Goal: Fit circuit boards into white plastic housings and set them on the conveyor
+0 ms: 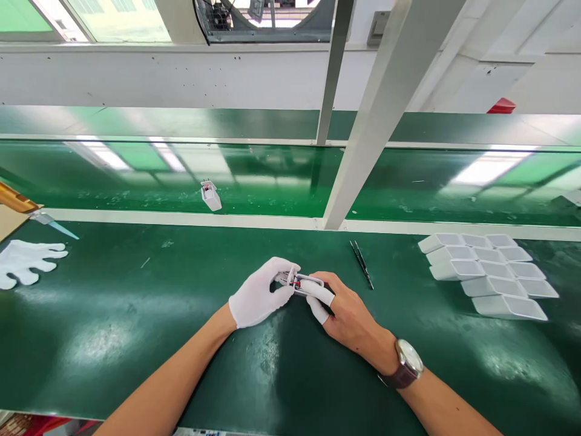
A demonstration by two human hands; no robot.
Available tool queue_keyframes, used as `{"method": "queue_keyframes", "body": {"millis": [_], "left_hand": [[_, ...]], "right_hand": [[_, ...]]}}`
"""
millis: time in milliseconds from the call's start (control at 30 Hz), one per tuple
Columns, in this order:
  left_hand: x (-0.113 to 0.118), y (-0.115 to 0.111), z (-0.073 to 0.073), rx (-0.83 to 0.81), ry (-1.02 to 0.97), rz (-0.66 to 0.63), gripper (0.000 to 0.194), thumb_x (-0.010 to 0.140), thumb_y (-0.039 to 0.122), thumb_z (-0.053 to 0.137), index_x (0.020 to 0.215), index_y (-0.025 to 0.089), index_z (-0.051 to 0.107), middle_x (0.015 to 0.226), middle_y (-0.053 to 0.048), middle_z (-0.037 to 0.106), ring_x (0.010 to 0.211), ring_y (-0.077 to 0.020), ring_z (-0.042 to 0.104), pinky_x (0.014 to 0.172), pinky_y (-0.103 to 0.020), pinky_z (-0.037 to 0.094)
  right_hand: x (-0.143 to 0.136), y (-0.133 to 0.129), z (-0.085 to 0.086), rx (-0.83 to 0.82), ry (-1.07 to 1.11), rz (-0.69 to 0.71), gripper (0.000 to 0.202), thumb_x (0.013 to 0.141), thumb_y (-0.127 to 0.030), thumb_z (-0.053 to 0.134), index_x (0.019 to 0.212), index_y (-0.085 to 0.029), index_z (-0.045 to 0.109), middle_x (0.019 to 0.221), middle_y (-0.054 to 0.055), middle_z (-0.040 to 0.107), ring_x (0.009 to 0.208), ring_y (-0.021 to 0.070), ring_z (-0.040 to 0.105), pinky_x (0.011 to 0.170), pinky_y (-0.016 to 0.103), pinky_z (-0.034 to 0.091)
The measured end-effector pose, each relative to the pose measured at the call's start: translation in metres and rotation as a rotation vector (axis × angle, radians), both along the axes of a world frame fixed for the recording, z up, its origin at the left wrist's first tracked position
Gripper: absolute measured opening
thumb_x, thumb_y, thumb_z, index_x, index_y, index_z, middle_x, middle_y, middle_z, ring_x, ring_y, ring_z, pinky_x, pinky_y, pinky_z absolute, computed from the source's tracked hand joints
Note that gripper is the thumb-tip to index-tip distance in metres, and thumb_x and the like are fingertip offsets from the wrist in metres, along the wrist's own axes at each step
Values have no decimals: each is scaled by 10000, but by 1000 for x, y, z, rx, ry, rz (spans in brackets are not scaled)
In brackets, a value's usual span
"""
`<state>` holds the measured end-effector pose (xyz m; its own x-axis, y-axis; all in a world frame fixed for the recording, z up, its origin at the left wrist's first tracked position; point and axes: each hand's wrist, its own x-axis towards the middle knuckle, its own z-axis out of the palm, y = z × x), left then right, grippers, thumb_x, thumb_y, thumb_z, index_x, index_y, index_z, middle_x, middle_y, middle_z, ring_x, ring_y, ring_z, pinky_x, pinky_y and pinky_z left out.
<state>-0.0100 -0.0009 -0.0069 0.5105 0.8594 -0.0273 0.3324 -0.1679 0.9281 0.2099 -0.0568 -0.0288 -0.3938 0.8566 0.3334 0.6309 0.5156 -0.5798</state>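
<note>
A small white casing with a bit of red inside is held between both hands over the green table. My left hand, in a white glove, is closed on its left end with thumb and fingers. White covers sit on the fingertips of my right hand, which grips the right end of the same casing. The fingers hide much of the casing. Black tweezers lie on the table beyond my right hand.
Several open white casings stand grouped at the right. A similar white piece sits behind the table's back rail. At the far left are a flat white glove and an orange tool. A pale post rises behind the tweezers.
</note>
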Motion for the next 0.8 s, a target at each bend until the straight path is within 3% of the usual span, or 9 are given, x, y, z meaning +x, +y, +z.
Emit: {"method": "queue_keyframes", "body": {"millis": [233, 433, 800], "left_hand": [[0, 0, 2, -15, -33, -10, 242, 844, 176, 581, 1084, 204, 588, 1057, -42, 640, 928, -168, 645, 902, -337, 557], [0, -1, 3, 2, 17, -10, 267, 850, 173, 570, 1113, 209, 601, 1054, -32, 665, 926, -165, 653, 884, -314, 560], [-1, -2, 5, -37, 149, 21, 452, 797, 203, 661, 1243, 250, 600, 1126, -8, 718, 990, -192, 689, 950, -347, 570]], "right_hand": [[-4, 0, 4, -7, -26, 4, 381, 980, -167, 460, 1351, -239, 513, 1201, 129, 606, 1039, 260, 639, 843, 430, 616], [-1, -2, 1, -15, 12, -22, 375, 996, -205, 492, 1365, -268, 493, 1261, 117, 612, 1071, 250, 667, 921, 433, 614], [2, -7, -6, -29, -50, 0, 468, 941, -129, 528, 1383, -285, 539, 1310, 111, 612, 1071, 262, 679, 879, 405, 631]]}}
